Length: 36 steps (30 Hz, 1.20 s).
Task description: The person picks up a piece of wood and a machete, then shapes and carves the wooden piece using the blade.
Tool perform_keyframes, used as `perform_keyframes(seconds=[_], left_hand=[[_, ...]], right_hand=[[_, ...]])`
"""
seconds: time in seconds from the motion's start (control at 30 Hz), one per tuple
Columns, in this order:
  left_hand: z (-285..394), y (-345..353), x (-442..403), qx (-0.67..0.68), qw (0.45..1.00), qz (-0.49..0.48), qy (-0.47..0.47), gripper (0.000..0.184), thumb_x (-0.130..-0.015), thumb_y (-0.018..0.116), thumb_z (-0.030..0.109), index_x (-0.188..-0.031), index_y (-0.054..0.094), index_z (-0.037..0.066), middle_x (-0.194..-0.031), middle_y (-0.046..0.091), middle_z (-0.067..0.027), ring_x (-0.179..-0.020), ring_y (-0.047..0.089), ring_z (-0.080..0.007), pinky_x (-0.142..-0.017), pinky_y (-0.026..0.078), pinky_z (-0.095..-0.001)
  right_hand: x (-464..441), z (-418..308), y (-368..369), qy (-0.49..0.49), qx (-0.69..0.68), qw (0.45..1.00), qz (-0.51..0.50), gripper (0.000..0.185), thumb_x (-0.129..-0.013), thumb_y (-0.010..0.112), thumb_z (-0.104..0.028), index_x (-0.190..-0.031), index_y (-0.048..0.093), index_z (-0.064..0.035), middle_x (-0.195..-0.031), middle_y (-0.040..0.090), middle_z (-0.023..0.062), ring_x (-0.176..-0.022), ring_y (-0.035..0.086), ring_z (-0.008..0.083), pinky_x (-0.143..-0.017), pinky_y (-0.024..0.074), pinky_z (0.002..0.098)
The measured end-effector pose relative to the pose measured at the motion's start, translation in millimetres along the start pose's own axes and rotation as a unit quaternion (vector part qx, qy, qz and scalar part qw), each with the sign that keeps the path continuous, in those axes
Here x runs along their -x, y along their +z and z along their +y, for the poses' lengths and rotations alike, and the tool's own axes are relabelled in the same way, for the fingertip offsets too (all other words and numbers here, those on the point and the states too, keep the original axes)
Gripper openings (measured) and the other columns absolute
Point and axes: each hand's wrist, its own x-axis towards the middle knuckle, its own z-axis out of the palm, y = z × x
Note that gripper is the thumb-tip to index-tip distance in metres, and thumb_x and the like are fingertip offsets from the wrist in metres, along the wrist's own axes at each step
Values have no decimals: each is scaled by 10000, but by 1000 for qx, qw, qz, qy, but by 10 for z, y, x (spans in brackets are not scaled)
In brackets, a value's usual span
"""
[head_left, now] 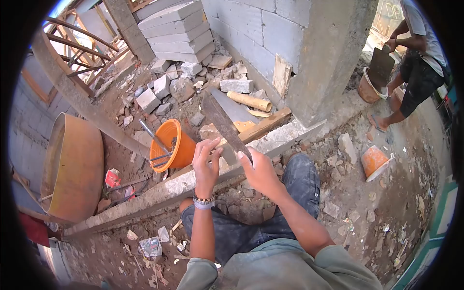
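My right hand [261, 174] grips the lower end of a long, flat, dark brown strip [223, 121], thumb along it; whether it is wood or rusty metal I cannot tell. The strip tilts up and away to the left. My left hand [207, 162] is raised just left of it, fingers apart and partly bent, holding nothing I can see. Behind the strip lies a hand saw with a grey blade [235, 107] and a yellowish handle. A wooden beam [268, 124] rests near the low concrete ledge [181, 181] before my knees.
An orange bucket [186, 151] with metal tools leans left of my hands. Farther left stands a large rusty drum [79, 169]. Stacked grey blocks [176, 31] and rubble lie ahead. At right, a person [420, 53] tips a dark pan over a bucket [369, 89]; another orange bucket [373, 161] lies tipped.
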Motion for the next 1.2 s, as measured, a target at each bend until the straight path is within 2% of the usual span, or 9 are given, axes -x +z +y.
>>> perform_keyframes(seconds=[0.03, 0.13, 0.23, 0.33, 0.53, 0.73, 0.83, 0.93, 1.2], left_hand=[[10, -10, 33, 8, 1000, 1, -9, 338, -873, 744, -13, -1203, 717, 49, -1085, 668, -168, -1013, 657, -331, -876, 536, -408], [40, -26, 13, 16, 1000, -11, -10, 336, -870, 745, -14, -1200, 719, 51, -1077, 669, -166, -1008, 654, -332, -877, 535, -408], [20, 1, 5, 13, 1000, -12, -10, 333, -867, 748, -14, -1193, 716, 46, -1077, 673, -165, -1014, 654, -332, -877, 537, -405], [23, -6, -5, 14, 1000, -12, -9, 324, -869, 749, -11, -1187, 715, 41, -1081, 676, -166, -1019, 654, -331, -878, 538, -406], [19, 21, 11, 16, 1000, -1, -5, 318, -875, 750, -5, -1187, 714, 43, -1088, 673, -164, -1010, 659, -319, -845, 548, -395], [59, 2, -13, -5, 1000, -4, 15, 317, -879, 752, -1, -1189, 718, 52, -1085, 665, -156, -986, 663, -300, -792, 553, -374], [43, -5, 25, 9, 1000, 0, 3, 313, -882, 750, 0, -1189, 719, 52, -1087, 665, -156, -981, 662, -301, -791, 554, -375], [18, 17, 17, 16, 1000, -6, 16, 309, -885, 747, 1, -1189, 718, 52, -1085, 668, -159, -979, 661, -299, -777, 555, -372], [13, 9, 18, 3, 1000, -4, 2, 306, -884, 749, 2, -1185, 718, 47, -1079, 674, -164, -989, 664, -302, -789, 560, -370]], right_hand=[[22, 45, 9, -7, -26, 1000, 3, 389, -1065, 561, -304, -1121, 611, 78, -739, 658, 159, -673, 647, 310, -637, 494, 426], [17, 57, -69, 325, -330, 881, -98, 431, -1078, 551, -363, -1108, 608, 63, -706, 593, 50, -640, 586, 184, -609, 465, 363], [59, -96, -42, 128, -141, 981, -27, 459, -1089, 525, -397, -1106, 600, 55, -693, 530, 2, -618, 529, 119, -584, 435, 321], [43, -415, -76, -27, -84, 995, 52, 362, -1094, 501, -316, -1109, 576, 38, -731, 654, 160, -638, 636, 332, -643, 489, 487], [71, -128, 38, 68, 104, 992, -11, 315, -1081, 510, -265, -1095, 568, 44, -766, 644, 299, -763, 618, 541, -654, 466, 577], [52, -69, -10, 60, 85, 994, -37, 390, -1076, 502, -288, -1152, 590, 84, -791, 659, 277, -774, 654, 487, -703, 508, 505], [2, 35, -58, 148, -97, 980, -86, 410, -1080, 504, -308, -1126, 602, 88, -747, 640, 241, -724, 663, 411, -689, 499, 480], [48, 5, -21, 23, -13, 1000, -7, 445, -1087, 500, -340, -1097, 610, 91, -711, 628, 207, -670, 656, 318, -648, 490, 442], [132, -623, -180, -4, 18, 1000, 15, 336, -1082, 511, -267, -1146, 558, 60, -727, 628, 280, -713, 638, 479, -629, 474, 524]])
